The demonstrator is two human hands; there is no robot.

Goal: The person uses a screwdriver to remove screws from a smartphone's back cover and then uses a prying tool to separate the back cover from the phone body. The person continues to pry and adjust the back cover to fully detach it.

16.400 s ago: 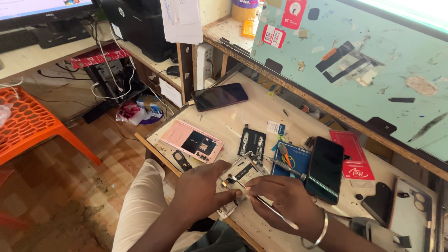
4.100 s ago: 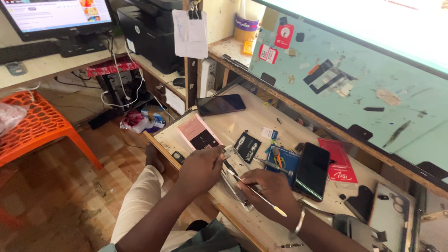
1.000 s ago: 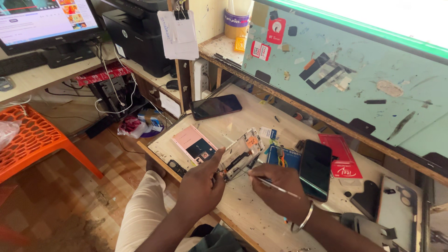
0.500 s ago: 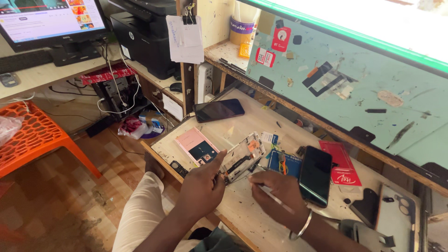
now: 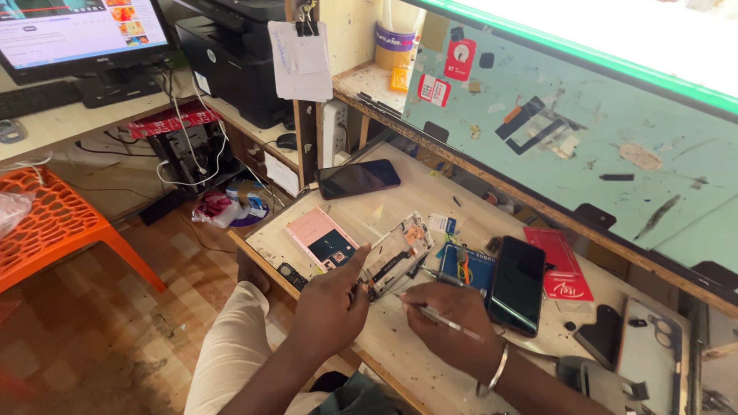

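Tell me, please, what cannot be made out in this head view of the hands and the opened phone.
- Tip of the thin tool in the right hand: too small to see whether it touches the opened phone.
- Lower end of the opened phone: covered by the left hand.
- Parts inside the phone: too small to tell apart.
- Grey device at the bottom edge: cut off by the frame.

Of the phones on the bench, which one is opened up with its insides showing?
The opened phone held up in the left hand; the two dark-screened phones lie closed on the bench.
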